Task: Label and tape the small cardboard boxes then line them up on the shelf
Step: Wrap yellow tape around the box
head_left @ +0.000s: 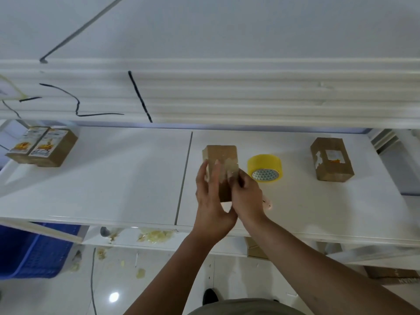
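Centre of frame, over the white shelf (113, 178), the small cardboard box (221, 155) is gripped by the left hand (212, 201) from its left side. The right hand (246, 196), fingers curled, pinches its taped right edge, with the yellow tape roll (264, 168) just to the right

Matt cardboard box (221, 160), glossy shelf (113, 178)
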